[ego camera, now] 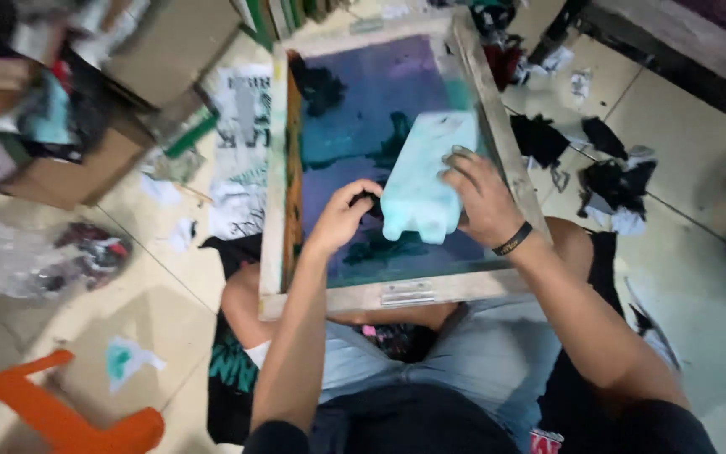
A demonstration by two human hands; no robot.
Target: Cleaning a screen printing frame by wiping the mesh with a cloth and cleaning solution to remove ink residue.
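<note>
My right hand (482,202) grips a pale turquoise plastic jug (424,181), a squarish container lying tilted over the wood-framed printing screen (275,210) on my lap, whose purple mesh carries teal and black ink patches. To the left of the frame, white printed sheets (241,143) with black and green markings lie flat on the tiled floor. Brown cardboard boxes (157,50) stand at the upper left, one open and stuffed with mixed items.

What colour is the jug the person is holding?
Pale turquoise jug, gripped by the right hand; head view.
</note>
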